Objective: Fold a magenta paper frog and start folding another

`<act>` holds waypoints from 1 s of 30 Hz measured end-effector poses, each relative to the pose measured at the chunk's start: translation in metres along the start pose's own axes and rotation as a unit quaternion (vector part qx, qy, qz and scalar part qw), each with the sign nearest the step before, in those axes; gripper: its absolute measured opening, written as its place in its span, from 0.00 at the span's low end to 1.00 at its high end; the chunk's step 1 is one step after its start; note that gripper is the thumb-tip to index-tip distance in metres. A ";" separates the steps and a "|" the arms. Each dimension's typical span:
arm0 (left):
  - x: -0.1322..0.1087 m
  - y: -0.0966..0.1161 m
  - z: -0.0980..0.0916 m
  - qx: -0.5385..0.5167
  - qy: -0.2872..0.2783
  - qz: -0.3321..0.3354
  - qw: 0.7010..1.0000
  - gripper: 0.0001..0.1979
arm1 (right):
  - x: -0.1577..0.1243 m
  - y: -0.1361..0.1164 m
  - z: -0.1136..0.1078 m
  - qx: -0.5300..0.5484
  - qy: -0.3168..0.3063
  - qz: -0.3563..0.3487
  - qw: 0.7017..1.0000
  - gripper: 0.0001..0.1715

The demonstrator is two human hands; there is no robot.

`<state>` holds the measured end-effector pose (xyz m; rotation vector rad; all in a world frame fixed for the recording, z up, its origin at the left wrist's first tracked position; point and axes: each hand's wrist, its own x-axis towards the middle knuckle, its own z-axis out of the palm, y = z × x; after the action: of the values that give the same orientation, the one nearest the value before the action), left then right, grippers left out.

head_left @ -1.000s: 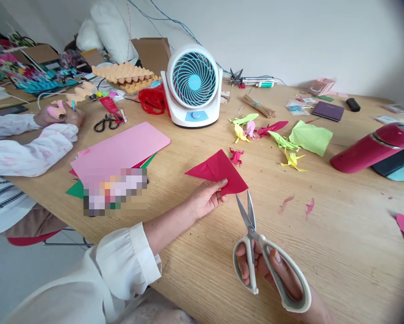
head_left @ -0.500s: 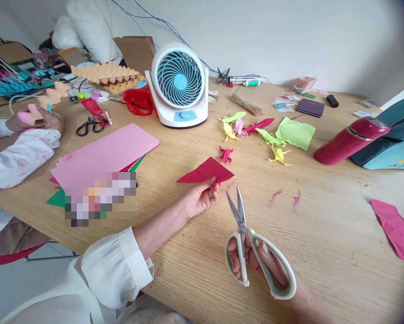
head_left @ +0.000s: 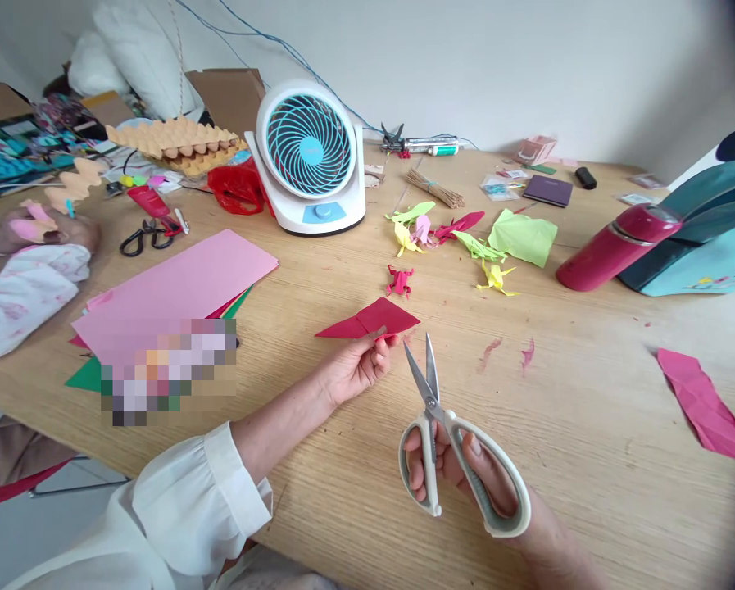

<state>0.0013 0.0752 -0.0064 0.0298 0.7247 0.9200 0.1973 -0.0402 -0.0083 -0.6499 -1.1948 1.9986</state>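
Observation:
My left hand [head_left: 358, 370] pinches the near corner of a folded red paper triangle [head_left: 370, 320] and holds it just above the wooden table [head_left: 588, 426]. My right hand [head_left: 465, 475] grips a pair of grey-handled scissors [head_left: 450, 447], its fingers through the loops. The blades are slightly apart and point up toward the paper, a short gap right of it. A small red origami frog [head_left: 399, 281] sits beyond the paper.
A white and blue desk fan [head_left: 309, 160] stands at the back. Pink paper sheets [head_left: 176, 291] lie at left, where another person's hand [head_left: 35, 229] works beside black scissors [head_left: 146, 236]. Origami pieces [head_left: 465, 238], a red bottle [head_left: 613, 247], a teal bag [head_left: 705, 238] and a red scrap [head_left: 702, 406] are at right.
The view has swung right, so everything sits further left in frame. The red paper has tilted flatter in my left hand, and the scissors have come a little away from its edge.

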 end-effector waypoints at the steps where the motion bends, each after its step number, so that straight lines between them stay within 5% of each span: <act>1: -0.001 0.000 0.001 0.002 0.000 -0.004 1.000 0.14 | 0.001 -0.001 0.000 0.007 -0.002 -0.005 1.000 0.29; 19: 0.003 -0.003 -0.008 0.091 -0.002 0.019 0.996 0.10 | 0.002 0.001 -0.003 0.061 0.030 -0.019 0.998 0.26; 24: 0.000 -0.003 -0.008 0.120 -0.029 0.028 0.992 0.02 | 0.001 0.000 -0.002 0.063 0.037 -0.011 0.997 0.26; 30: -0.001 -0.003 -0.010 0.162 -0.106 0.037 0.980 0.06 | 0.002 0.003 -0.003 0.060 0.037 -0.016 0.997 0.26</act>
<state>-0.0027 0.0699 -0.0144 0.4395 0.6720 0.8456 0.1975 -0.0383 -0.0119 -0.6355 -1.0265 1.9858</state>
